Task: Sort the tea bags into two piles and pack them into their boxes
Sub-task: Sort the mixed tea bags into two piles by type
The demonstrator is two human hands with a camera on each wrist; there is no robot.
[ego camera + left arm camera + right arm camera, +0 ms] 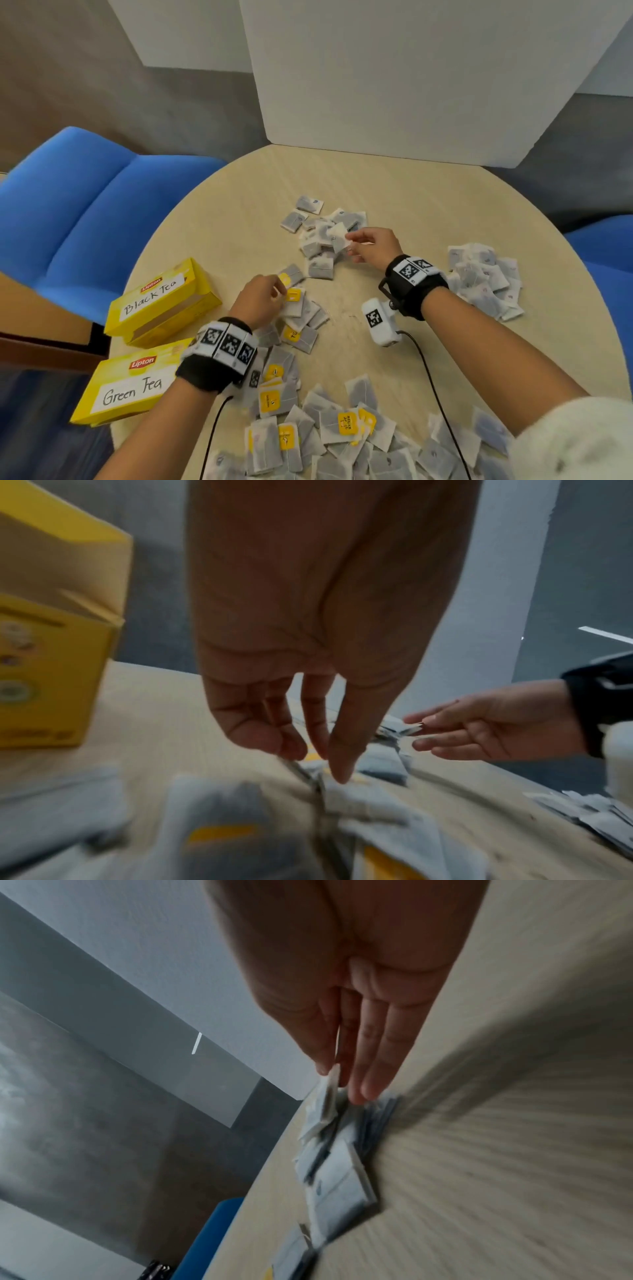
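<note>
While both hands work at once, best to keep each bag low and release only over its own pile. Right hand (371, 247): thumb and forefinger pinching a plain white-tagged tea bag (339, 236) by its edge, remaining fingers extended, right above the far pile of white-tagged bags (320, 236). Worth laying it flat on top and not flicking it, since such light paper sachets probably slide and scatter. Left hand (262, 299): fingertips curled on a yellow-tagged tea bag (289, 277) at the head of the yellow-tagged row (299, 318) just beyond the knuckles; blurred in the wrist view, so grip judged from the head view only. Good to check the tag colour before each drop.

Bags flat, square, grey-white paper with dark contents showing through; some with bright yellow tags, others with pale ones. Unsorted heap (342, 431) between and behind the wrists, mixing both kinds. Further white-tagged pile (484, 277) outside the right wrist. "Black Tea" box (161, 301) and "Green Tea" box (133, 387) outside the left wrist, apparently not yet packed, on the round table (428, 192).
</note>
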